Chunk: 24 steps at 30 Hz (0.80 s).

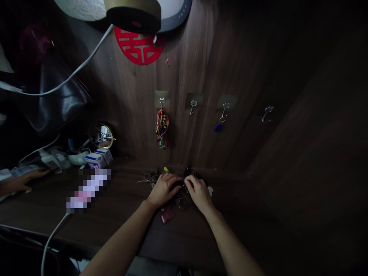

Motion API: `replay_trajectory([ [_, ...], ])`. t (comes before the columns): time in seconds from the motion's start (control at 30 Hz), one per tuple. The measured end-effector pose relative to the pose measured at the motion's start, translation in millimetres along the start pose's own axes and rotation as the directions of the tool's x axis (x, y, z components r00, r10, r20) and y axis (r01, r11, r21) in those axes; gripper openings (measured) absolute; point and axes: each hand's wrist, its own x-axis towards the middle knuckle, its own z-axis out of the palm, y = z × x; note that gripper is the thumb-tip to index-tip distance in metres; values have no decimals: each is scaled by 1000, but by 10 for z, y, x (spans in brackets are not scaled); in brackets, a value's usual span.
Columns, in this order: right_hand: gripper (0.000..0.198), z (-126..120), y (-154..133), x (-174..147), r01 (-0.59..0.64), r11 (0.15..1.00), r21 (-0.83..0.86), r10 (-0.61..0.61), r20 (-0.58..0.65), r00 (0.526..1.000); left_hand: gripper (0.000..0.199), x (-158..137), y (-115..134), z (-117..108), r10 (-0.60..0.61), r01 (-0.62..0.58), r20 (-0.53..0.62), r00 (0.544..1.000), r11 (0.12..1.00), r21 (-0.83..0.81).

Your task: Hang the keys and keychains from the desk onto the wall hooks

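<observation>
A bunch of metal keys lies on the dark wooden shelf, partly covered by my left hand. The fingers of that hand are bent and reach rightward to a small dark item between my hands. My right hand pinches at the same spot, thumb and forefinger pressed together; their grip hides most of the item. Key rings show below my fingers, and a dull red tag lies nearer to me. Past my right hand sit some dark objects and a pale heart-like tag.
Wall hooks hold colourful braided cords and a blue key fob. Leftward are a round mirror, small boxes, a blurred-out object with a white cable, and another person's hand. A lamp-like object hangs above.
</observation>
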Motion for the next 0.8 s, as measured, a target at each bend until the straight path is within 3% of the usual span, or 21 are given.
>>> replay_trajectory([
  [0.37,17,-25,-105,49,-96,949,299,113,-38,993,52,0,54,-35,25,-32,-66,998,993,-112],
  [0.5,18,23,-87,55,-170,863,476,205,-24,978,41,-4,63,-26,4,-12,-60,998,991,-131],
  [0.63,24,89,-75,72,-247,702,668,288,50,956,37,-10,65,-9,-16,5,-65,998,985,-175],
  [0.8,37,85,-132,109,-397,386,833,365,257,895,35,-3,66,-9,-58,43,-46,997,957,-287],
])
